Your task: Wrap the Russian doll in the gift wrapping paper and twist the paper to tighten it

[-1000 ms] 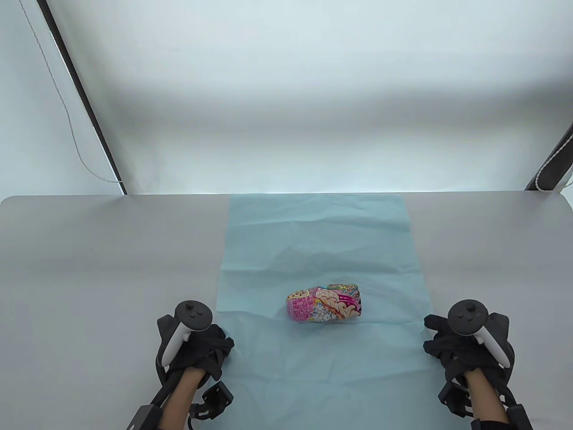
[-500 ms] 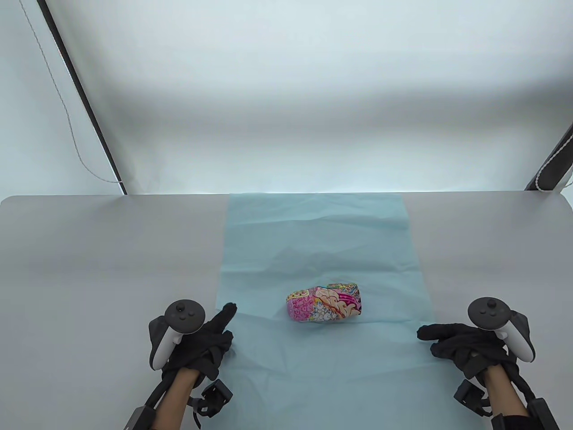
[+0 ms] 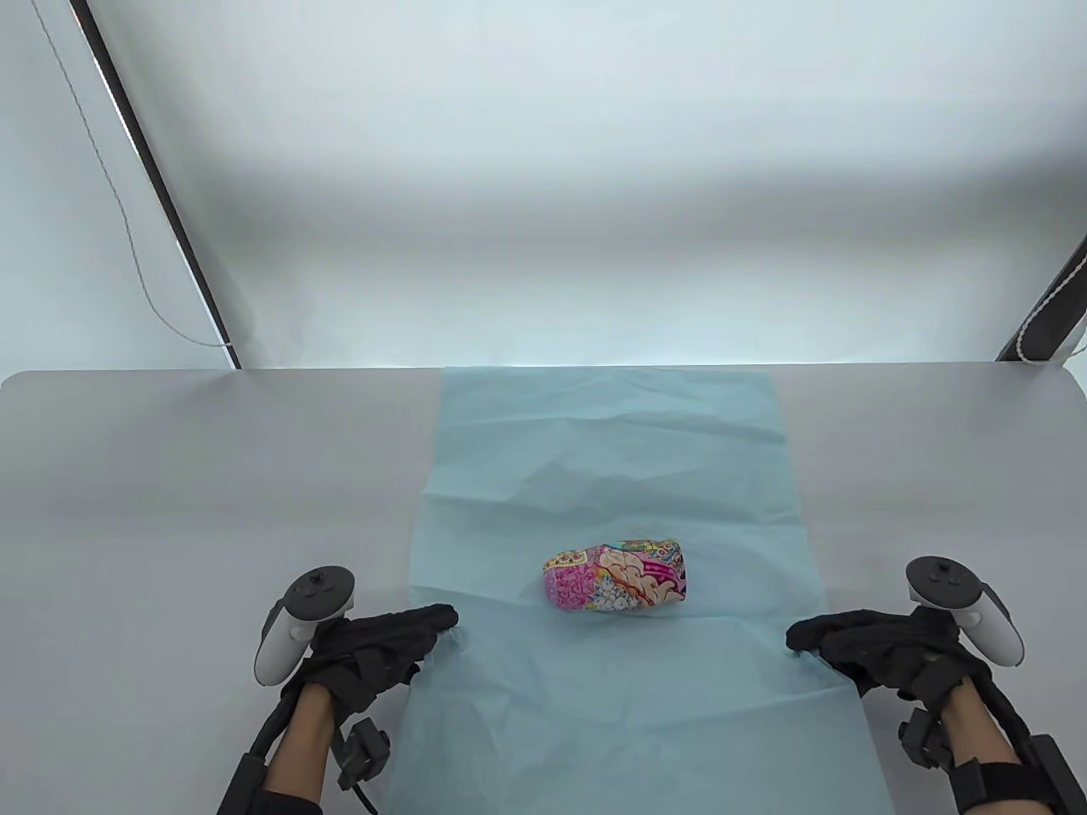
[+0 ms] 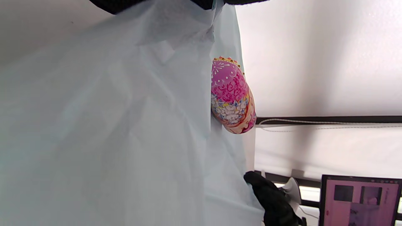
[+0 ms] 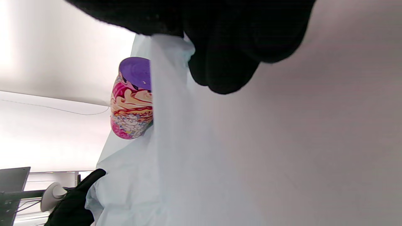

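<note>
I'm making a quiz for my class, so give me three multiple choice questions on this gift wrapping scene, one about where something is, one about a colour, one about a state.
1. Where is the doll?
A. lying on the paper
B. on bare table
C. in the left hand

2. What colour is the paper?
A. red
B. light blue
C. gold

3. What is the state of the doll?
A. fully wrapped
B. half covered
C. uncovered

Key: 1 A, it lies on its side on the sheet. 2 B, the sheet is pale blue. 3 C, its whole painted body shows, while the left hand and the right hand only pinch the sheet's side edges.
</note>
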`<state>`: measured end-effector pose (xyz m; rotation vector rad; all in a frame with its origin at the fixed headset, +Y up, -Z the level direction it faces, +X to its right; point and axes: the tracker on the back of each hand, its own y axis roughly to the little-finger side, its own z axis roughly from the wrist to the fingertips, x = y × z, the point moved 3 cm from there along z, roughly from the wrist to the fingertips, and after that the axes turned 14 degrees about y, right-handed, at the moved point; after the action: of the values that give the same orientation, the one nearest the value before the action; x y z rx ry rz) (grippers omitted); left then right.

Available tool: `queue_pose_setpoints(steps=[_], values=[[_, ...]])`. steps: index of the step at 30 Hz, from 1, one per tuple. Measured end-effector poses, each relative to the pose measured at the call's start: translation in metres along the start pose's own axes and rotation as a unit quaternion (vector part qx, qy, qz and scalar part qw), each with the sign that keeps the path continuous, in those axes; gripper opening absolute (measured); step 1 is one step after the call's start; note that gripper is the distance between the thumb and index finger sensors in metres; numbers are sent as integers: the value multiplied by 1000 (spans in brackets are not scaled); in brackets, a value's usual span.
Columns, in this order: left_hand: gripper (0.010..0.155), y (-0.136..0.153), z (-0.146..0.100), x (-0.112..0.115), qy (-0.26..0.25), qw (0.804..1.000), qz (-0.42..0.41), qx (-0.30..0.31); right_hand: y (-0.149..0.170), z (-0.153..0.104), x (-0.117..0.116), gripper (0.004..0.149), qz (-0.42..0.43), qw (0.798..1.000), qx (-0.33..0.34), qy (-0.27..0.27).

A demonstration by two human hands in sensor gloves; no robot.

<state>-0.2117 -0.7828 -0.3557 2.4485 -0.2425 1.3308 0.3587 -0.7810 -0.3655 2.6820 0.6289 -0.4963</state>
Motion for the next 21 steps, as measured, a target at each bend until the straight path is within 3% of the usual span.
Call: queue_pose_setpoints(steps=[1, 4, 8, 13, 16, 20, 21], values=[[63, 2, -2, 0, 21, 1000, -6, 9, 2, -1, 0, 53, -1, 1000, -2, 2], [63, 6, -7, -4, 24, 1000, 4, -5, 0, -2, 0, 54, -20, 1000, 12, 5], [66, 2, -10, -6, 15, 1000, 13, 9, -7, -5, 3, 60, -57, 997, 35, 26], [69, 0, -7, -10, 0, 999, 40, -20, -9, -4, 4, 62, -87, 994, 45, 57], [64, 1, -5, -16, -44, 995, 73, -53, -11, 1, 2, 60, -121, 988, 48, 88], [47, -3, -1, -21, -192, 970, 125, -85, -13, 6, -2, 49, -182, 969, 51, 160], [43, -5, 1, -21, -202, 968, 127, -82, -13, 6, -2, 47, -186, 966, 52, 171]])
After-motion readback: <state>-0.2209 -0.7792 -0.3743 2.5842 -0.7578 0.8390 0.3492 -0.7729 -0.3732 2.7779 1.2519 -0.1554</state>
